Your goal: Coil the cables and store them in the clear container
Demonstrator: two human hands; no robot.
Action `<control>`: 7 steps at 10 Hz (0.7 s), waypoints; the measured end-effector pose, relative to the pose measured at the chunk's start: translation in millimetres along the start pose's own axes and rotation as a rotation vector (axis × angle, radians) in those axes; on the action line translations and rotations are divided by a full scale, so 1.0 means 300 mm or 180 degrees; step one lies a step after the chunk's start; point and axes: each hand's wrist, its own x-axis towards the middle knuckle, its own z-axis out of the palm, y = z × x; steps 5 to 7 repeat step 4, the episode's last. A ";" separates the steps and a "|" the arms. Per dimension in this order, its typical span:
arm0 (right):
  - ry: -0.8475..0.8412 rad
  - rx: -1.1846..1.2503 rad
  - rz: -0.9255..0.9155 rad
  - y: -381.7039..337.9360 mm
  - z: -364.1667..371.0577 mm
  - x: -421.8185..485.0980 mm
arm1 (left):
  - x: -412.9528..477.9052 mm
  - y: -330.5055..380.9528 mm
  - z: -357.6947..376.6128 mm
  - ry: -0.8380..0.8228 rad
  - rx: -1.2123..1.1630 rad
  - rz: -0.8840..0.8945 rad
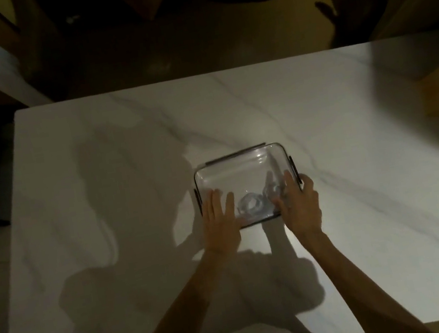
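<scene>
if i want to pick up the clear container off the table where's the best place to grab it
Take the clear container by its two short sides, one hand from the left and one from the right, at the dark clips on the rim. It sits flat on the white table and looks wide and smooth-walled, so a two-sided grip should be steadier. The left hand and right hand already rest at its near corners.

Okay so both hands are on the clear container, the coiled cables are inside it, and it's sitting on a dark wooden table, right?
Not quite: in the head view the table is white marble, not dark wood. The rest holds: the left hand and right hand rest on the clear container, with coiled cables inside.
</scene>
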 end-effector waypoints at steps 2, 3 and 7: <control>-0.0262 -0.0116 0.0238 -0.205 -0.041 0.256 | 0.313 -0.085 -0.148 -0.0343 -0.0058 -0.0138; -0.0384 -0.0312 0.0197 -0.233 -0.070 0.270 | 0.339 -0.114 -0.186 -0.0580 -0.0148 -0.0080; -0.0367 -0.0404 0.0302 -0.231 -0.101 0.254 | 0.347 -0.147 -0.250 -0.0874 -0.0204 0.0199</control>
